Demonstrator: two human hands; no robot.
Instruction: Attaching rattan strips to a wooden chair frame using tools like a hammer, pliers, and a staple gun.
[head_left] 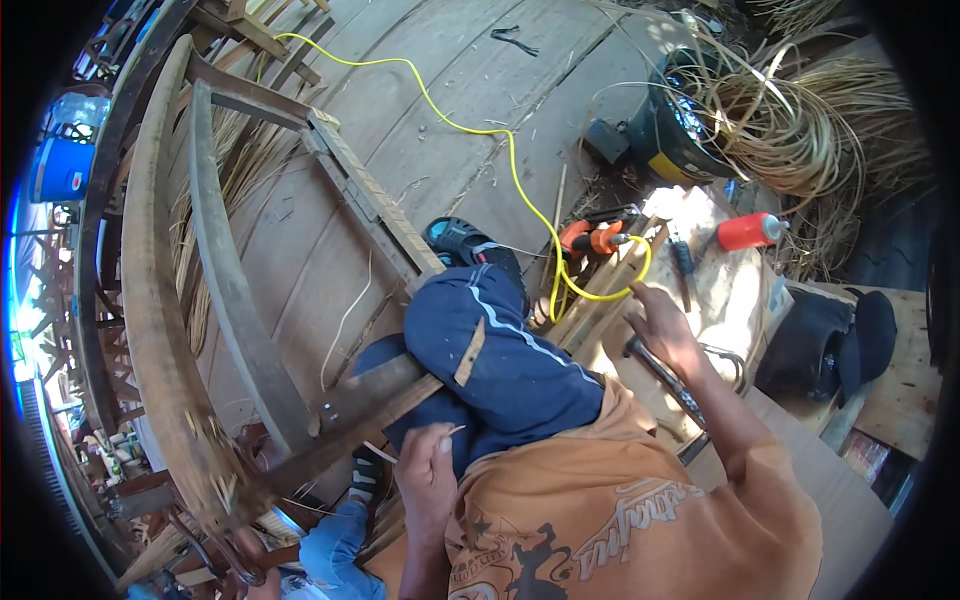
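Observation:
My left hand (428,475) is closed in a pinch beside my lap, with the pale end of a thin cane strip (459,429) poking out of its fingers. A curved wooden furniture frame (235,270) rests across my legs, to the left of that hand. On my thigh lies a short wooden piece (470,352). My right hand (660,325) reaches over the bench at my right, fingers stretched out and nothing visible in them. Its fingertips are close to a yellow hose (600,296), joined to an orange and black air tool (605,238). A hammer-like metal tool (665,380) lies under my right forearm.
On the bench are a screwdriver (684,272) and a red squeeze bottle (748,232). Beyond stands a dark bucket (675,130) near a heap of cane strands (800,120). A black cap (870,342) lies at right. Another person's jeans-clad leg (335,545) shows at lower left.

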